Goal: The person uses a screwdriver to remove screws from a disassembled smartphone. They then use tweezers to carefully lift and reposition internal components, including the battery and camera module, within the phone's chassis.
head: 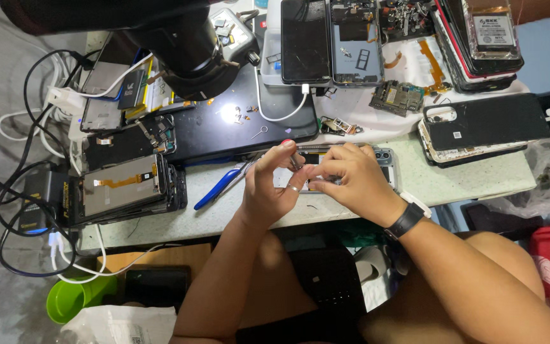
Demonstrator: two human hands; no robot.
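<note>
An opened phone (383,156) lies on the pale work table (472,178), its camera cluster at the right end. My left hand (274,185) rests over its left part, thumb and forefinger pinched on a thin metal tool, probably tweezers (295,159). My right hand (348,178), with a black watch on the wrist, presses down on the middle of the phone, fingertips meeting the left hand's. What lies under the fingers is hidden.
Blue-handled pliers (221,186) lie left of the hands. A microscope head (192,51) hangs over a black mat (243,121). Stacks of phone screens (122,185) and cables sit at left, phone parts and a black back cover (488,121) at the right and back.
</note>
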